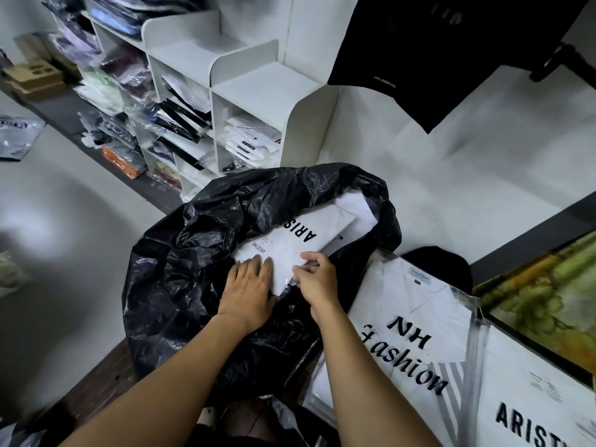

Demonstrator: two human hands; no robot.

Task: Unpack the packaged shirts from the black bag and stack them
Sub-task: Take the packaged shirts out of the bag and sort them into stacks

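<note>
A large black plastic bag sits open in the middle, with white packaged shirts inside. The top packaged shirt is white with black "ARISTINO" lettering and lies at the bag's mouth. My left hand rests flat on its near corner, fingers spread. My right hand pinches the package's near right edge between thumb and fingers. More white packages lie beneath it in the bag. To the right, a stack of packaged shirts lies flat: one marked "NH fashion" and one marked "ARISTINO".
White cubby shelves full of bagged clothing stand behind the bag. A black T-shirt hangs at the upper right. A framed green picture leans at the right. A cardboard box sits at the far left.
</note>
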